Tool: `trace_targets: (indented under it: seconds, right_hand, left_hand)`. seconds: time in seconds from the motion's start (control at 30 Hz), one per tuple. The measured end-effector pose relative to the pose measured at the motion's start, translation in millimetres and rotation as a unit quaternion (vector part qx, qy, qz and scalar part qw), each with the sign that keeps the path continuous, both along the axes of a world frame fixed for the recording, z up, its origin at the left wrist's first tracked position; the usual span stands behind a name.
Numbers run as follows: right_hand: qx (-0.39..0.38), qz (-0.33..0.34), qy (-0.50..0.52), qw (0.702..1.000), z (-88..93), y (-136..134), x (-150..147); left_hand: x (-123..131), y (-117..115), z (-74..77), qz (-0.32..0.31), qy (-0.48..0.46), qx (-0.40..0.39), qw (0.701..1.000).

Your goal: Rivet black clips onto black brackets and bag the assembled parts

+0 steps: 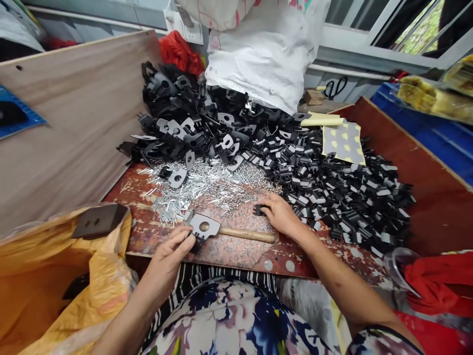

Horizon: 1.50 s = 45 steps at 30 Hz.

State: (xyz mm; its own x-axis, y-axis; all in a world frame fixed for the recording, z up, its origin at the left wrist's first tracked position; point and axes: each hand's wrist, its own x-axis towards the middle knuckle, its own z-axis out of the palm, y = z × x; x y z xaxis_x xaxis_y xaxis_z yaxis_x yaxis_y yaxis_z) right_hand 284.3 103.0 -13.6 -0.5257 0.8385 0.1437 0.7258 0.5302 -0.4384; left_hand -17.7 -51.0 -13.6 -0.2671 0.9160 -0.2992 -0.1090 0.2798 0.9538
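My left hand (170, 254) rests at the near edge of the worn red worktable (229, 251), its fingertips on a flat grey metal plate (204, 226) with a round hole. That plate lies over the head end of a hammer whose wooden handle (247, 234) runs to the right. My right hand (281, 214) reaches just past the handle's end and pinches a small black clip (258, 210) at the edge of the clip pile. A spread of small silver pins (207, 185) lies beyond both hands.
Black clips (351, 192) are heaped on the right, larger black and grey plates (185, 113) at the back left. A white sack (266, 54) leans behind. A plywood board (70, 123) walls the left. A yellow bag (48, 276) with dark parts sits near left.
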Motion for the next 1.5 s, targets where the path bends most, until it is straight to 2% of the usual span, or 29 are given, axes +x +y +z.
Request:
trace_targets:
  seconds: [0.1, 0.23, 0.33, 0.43, 0.5, 0.57, 0.7, 0.87, 1.0, 1.1, 1.17, 1.27, 1.33, 1.37, 1.43, 1.5]
  right_hand:
    - [0.085, -0.009, -0.014, 0.996, -1.2, -13.7, -4.8]
    - [0.108, 0.049, -0.097, 0.988, -2.9, -15.9, -10.3]
    - [0.119, -0.007, -0.125, 0.985, -4.9, -13.7, -19.2]
    - [0.098, -0.029, 0.003, 0.995, 2.7, -22.4, -32.8]
    - [0.071, -0.008, 0.126, 0.989, 12.3, -37.2, -46.1]
    - [0.053, 0.021, 0.206, 0.977, 20.5, -55.4, -61.7]
    - [0.079, 0.045, 0.244, 0.965, 22.6, -81.1, -86.3]
    - [0.116, 0.050, 0.266, 0.956, 12.2, -85.0, -94.6]
    - [0.064, 0.065, 0.323, 0.942, 10.5, -90.9, -97.5]
    - [-0.034, 0.058, 0.354, 0.933, 10.3, -100.4, -99.5]
    - [-0.112, 0.052, 0.358, 0.925, 9.5, -103.3, -98.5]
    - [-0.195, 0.097, 0.329, 0.919, 9.5, -90.6, -89.0]
    - [-0.208, 0.115, 0.294, 0.926, 10.6, -67.5, -77.5]
    - [-0.188, 0.093, 0.268, 0.940, 10.9, -52.4, -70.9]
    - [-0.100, 0.007, 0.190, 0.977, 9.4, -19.8, -58.7]
    - [-0.019, -0.054, 0.116, 0.992, 4.1, 8.5, -49.8]
  left_hand:
    - [1.2, -4.5, 2.8, -0.015, -0.034, -0.011, 0.999]
    - [7.8, -7.9, 6.5, -0.061, -0.061, -0.012, 0.996]
    - [17.2, -5.9, 9.3, -0.101, -0.058, -0.009, 0.993]
    - [28.3, -0.4, 11.9, -0.119, -0.081, -0.010, 0.990]
    - [35.4, 4.0, 13.5, -0.119, -0.126, -0.015, 0.985]
    - [41.3, 7.9, 15.0, -0.110, -0.172, -0.014, 0.979]
    - [47.3, 11.0, 16.7, -0.103, -0.205, 0.015, 0.973]
    - [46.6, 9.0, 16.6, -0.105, -0.210, 0.043, 0.971]
    - [41.6, 9.4, 13.3, -0.122, -0.231, 0.035, 0.965]
    - [35.9, 10.4, 9.1, -0.138, -0.237, 0.014, 0.962]
    - [32.5, 10.9, 6.4, -0.129, -0.204, 0.019, 0.970]
    - [29.0, 11.9, 2.9, -0.125, -0.130, 0.043, 0.983]
    - [27.4, 12.5, 0.6, -0.125, -0.108, 0.045, 0.985]
    - [26.7, 12.7, -0.4, -0.118, -0.108, 0.041, 0.986]
    - [25.9, 12.4, -2.0, -0.092, -0.114, 0.033, 0.989]
    - [25.7, 11.1, -2.5, -0.074, -0.117, 0.028, 0.990]
